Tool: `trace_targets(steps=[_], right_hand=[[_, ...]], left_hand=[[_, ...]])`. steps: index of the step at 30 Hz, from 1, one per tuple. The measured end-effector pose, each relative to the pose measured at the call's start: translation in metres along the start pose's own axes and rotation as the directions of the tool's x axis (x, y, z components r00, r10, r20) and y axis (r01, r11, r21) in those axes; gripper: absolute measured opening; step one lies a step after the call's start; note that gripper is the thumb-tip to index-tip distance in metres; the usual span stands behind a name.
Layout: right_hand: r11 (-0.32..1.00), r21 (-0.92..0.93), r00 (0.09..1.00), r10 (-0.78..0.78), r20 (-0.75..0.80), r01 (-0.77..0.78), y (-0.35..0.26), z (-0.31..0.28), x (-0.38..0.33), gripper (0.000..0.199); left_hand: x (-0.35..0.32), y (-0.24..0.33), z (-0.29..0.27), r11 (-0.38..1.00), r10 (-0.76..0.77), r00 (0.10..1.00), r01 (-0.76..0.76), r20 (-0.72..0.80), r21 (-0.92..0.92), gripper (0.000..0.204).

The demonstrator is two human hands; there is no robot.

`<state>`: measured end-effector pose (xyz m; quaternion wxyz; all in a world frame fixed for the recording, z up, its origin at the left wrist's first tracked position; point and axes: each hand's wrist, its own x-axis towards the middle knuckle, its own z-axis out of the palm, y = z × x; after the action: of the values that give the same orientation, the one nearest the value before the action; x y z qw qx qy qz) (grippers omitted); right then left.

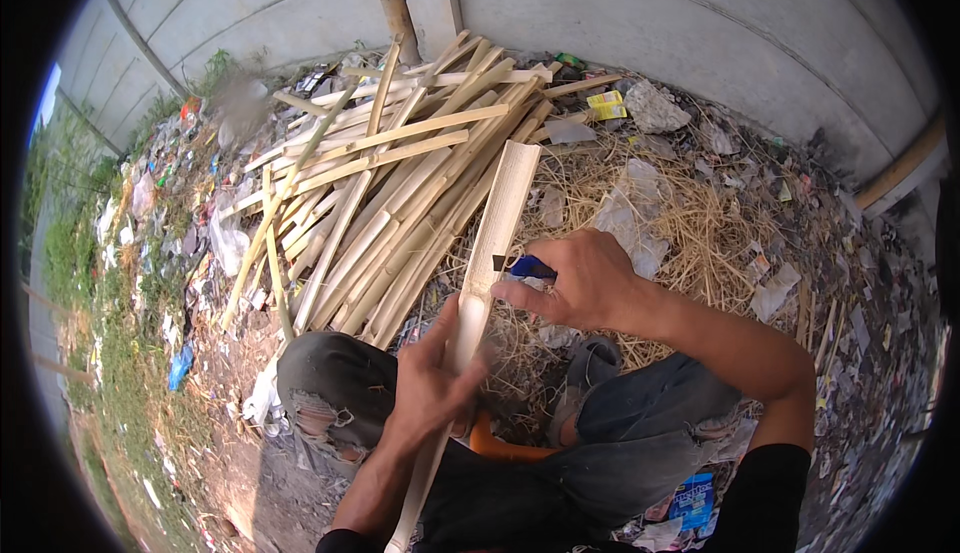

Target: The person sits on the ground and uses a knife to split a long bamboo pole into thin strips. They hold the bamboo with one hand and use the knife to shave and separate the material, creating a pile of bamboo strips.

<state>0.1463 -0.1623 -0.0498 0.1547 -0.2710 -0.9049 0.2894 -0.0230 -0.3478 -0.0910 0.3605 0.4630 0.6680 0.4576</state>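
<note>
A long split bamboo piece [507, 193] slants from my lap up toward the wall, its pale hollow side facing up. My left hand [430, 383] grips it around the middle, near a node; the fingertips are partly smeared by motion. My right hand [590, 278] is closed around a knife [532, 267] with a blue handle and a short dark blade. The blade meets the hollow of the bamboo just above the node, where a thin curled shaving shows. Much of the handle is hidden inside my right fist.
A heap of split bamboo strips [400, 173] lies ahead and to the left. Dry straw-like shavings [700, 243] and scattered litter cover the ground to the right. A grey panel wall [650, 23] with a bamboo pole [392, 3] stands behind. My bent knees [340, 383] flank the workpiece.
</note>
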Motion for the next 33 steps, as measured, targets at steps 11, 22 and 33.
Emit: trace_targets(steps=[11, 22, 33], right_hand=[[0.925, 0.354, 0.867, -0.062, 0.494, -0.136, 0.026, 0.004, 0.016, 0.069], [0.997, 0.074, 0.989, -0.029, 0.148, 0.018, -0.008, 0.005, -0.003, 0.077], [0.928, 0.360, 0.855, -0.110, 0.507, -0.093, 0.018, 0.007, 0.012, 0.080]], left_hand=[[-0.001, -0.001, 0.000, 0.991, -0.091, 0.992, 0.099, 0.088, -0.090, 0.077], [0.001, -0.003, -0.002, 0.994, -0.071, 0.992, 0.079, 0.100, -0.078, 0.074], [0.005, -0.025, 0.003, 0.975, 0.158, 0.980, -0.136, 0.117, -0.176, 0.066]])
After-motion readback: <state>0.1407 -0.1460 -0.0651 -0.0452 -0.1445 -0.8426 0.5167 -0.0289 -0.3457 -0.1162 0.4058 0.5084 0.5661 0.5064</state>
